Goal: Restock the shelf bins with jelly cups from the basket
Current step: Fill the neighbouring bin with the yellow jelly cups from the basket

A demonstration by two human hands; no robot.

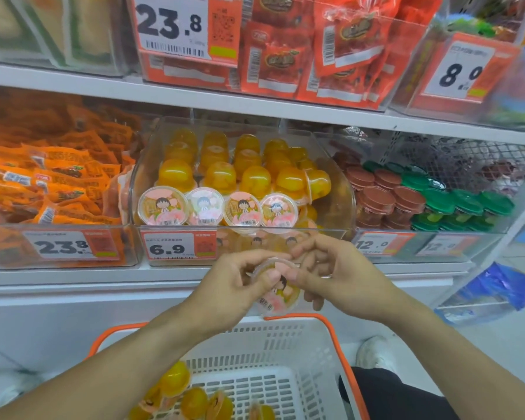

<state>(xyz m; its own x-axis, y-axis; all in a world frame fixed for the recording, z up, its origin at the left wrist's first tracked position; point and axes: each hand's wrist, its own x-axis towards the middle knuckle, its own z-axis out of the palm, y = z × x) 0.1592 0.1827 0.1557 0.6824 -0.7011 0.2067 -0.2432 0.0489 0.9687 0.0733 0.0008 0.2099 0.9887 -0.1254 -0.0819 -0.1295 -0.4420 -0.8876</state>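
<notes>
Shop shelving fills the view, white shelves carrying clear bins, with a white basket (255,353) with orange rim on the floor near the person. Both hands share one jelly cup (278,287) above the basket's far rim, just in front of the middle bin (340,189): the left hand (234,286) curls its fingers and thumb round the cup's left edge, and the right hand (340,277) pinches its right edge, so each grip is closed on the cup. It looks light and small, a thin clear plastic tub with a peel-film lid; the wall is probably smooth and a little slippery, and the film could dent or tear, so holding the stiffer rim or the sides seems safest, not pressing the lid. More cups (182,395) lie in the basket's near left corner. That bin holds rows of orange cups, the front ones showing pink lids with a cartoon child and a barcode. Price tags read 6.9 (167,248) on this bin, 23.8 (62,246) to the left, 12.0 (372,244) to the right, and 23.8 and 8.0 above; the smaller print is unreadable.
</notes>
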